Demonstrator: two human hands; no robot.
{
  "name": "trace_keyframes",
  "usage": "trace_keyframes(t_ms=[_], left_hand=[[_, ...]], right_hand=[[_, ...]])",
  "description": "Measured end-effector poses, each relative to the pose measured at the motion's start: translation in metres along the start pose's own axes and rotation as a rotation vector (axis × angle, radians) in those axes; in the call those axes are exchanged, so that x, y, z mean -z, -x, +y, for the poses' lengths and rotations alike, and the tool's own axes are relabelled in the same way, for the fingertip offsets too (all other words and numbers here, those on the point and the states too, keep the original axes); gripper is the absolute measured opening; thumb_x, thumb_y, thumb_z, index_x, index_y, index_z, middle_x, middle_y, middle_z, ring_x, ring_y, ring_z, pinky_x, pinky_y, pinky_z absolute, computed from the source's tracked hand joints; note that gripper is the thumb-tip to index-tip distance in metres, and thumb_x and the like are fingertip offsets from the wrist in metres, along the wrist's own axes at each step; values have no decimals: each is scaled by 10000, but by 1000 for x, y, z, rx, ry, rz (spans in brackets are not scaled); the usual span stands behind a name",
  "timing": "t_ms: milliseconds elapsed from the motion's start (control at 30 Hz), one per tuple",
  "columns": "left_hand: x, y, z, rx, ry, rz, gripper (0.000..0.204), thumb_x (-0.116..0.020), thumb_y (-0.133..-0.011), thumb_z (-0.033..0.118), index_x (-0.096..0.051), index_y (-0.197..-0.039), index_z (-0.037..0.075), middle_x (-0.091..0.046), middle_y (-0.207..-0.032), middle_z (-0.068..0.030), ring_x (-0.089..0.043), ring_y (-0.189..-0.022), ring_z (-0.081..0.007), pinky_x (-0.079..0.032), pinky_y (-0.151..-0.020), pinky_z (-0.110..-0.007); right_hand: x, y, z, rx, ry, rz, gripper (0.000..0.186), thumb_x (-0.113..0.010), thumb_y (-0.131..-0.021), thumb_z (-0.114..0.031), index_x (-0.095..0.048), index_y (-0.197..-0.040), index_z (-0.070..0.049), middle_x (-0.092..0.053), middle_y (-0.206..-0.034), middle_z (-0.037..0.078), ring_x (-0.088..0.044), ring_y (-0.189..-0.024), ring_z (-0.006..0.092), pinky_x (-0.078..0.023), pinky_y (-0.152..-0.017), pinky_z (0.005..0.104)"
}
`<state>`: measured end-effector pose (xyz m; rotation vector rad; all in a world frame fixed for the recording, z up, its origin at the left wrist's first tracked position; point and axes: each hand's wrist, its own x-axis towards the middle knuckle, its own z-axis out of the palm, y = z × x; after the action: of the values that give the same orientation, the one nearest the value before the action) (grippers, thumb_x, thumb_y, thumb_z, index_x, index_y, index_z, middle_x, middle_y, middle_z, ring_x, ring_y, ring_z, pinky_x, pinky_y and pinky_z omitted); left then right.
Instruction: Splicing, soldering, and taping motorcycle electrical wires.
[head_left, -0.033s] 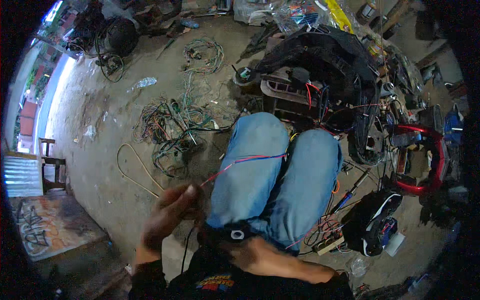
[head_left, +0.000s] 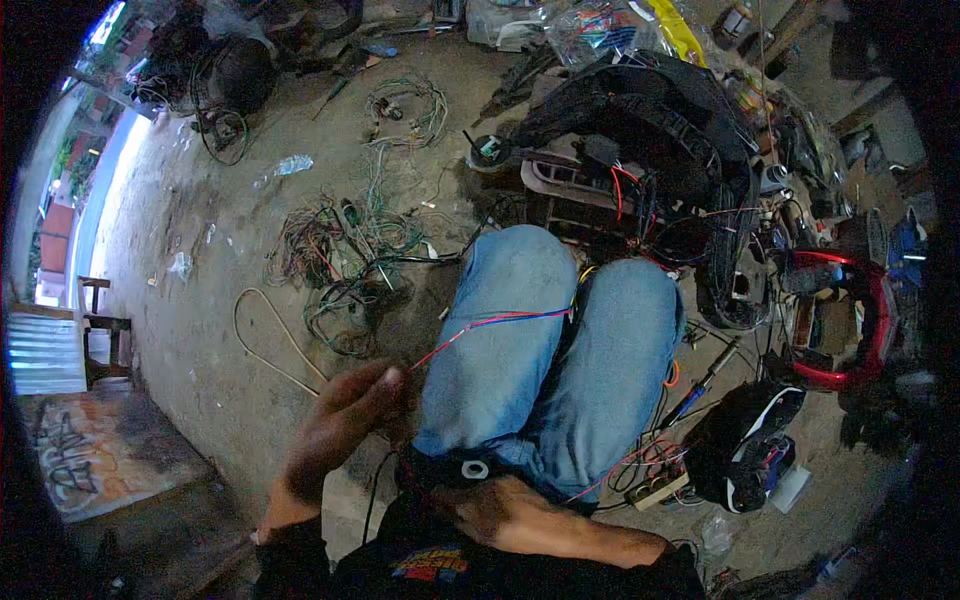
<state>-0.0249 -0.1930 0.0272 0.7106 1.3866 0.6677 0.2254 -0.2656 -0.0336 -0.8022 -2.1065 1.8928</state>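
Note:
My left hand [head_left: 345,415], left of my left thigh, is closed in a pinch on a thin red wire [head_left: 440,348]. From its fingertips the wire stretches over my jeans [head_left: 510,380], meets a blue wire [head_left: 520,318] on the thigh, and both run to the gap between my knees. A bit of yellow wire [head_left: 584,276] shows there. My right hand [head_left: 495,508] is held low against my dark shirt, just below a nut-shaped metal ring [head_left: 474,469]. Its fingers look curled in; shadow hides what they hold, if anything.
Tangled wires [head_left: 310,245] lie on the floor ahead, left of a black motorcycle body panel [head_left: 640,110]. On the right are a soldering iron [head_left: 705,385], a power strip [head_left: 655,490], a black shoe [head_left: 745,450] and a red curved frame [head_left: 880,320]. A beige cord loop [head_left: 260,330] lies left.
My left hand has shifted very slightly right, still on the red wire. My right hand has moved a little at my waist. The wires on my thigh lie nearly the same.

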Motion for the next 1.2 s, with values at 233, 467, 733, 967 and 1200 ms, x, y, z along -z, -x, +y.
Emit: trace_keyframes(t_ms=[233, 467, 733, 967, 1200], left_hand=[[-35, -32, 31, -411, -817, 111, 220, -643, -1049, 233, -704, -1095, 26, -729, -898, -146, -703, -790, -227, -538, -739, -364], [-38, -43, 30, -669, -920, 180, 131, -694, -992, 123, -674, -1086, 32, -717, -997, -182, -726, -905, -378, -566, -777, -432], [-48, -50, 31, -603, -760, 157, 177, -675, -1002, 100, -597, -1143, 25, -702, -1001, -170, -725, -928, -402, -574, -773, -457], [-50, -59, 33, -791, -809, 158, 112, -718, -967, 88, -665, -1055, 44, -706, -975, -137, -737, -868, -330, -576, -702, -407], [-61, -62, 34, -809, -696, 170, 196, -728, -965, 113, -643, -1136, 67, -689, -985, -127, -685, -896, -329, -553, -755, -440]], right_hand=[[75, 5, -19, 149, 450, 652, 310, -753, -884, -119, -733, -1190, -76, -724, -1143, 143, -703, -1041, 371, -580, -892, 474], [165, -46, -26, 381, 730, 783, 403, -816, -826, -117, -728, -1215, -61, -684, -1182, 98, -645, -1159, 309, -527, -973, 455], [163, -63, -12, 443, 560, 882, 244, -855, -794, -74, -791, -1030, -68, -741, -895, 58, -711, -862, 217, -542, -875, 390], [161, -70, -10, 476, 589, 943, 228, -860, -770, -41, -795, -989, -46, -759, -920, 68, -716, -821, 220, -555, -801, 368], [159, -70, -7, 478, 580, 980, 235, -859, -754, -21, -796, -980, -41, -753, -907, 71, -720, -798, 235, -558, -741, 355]])
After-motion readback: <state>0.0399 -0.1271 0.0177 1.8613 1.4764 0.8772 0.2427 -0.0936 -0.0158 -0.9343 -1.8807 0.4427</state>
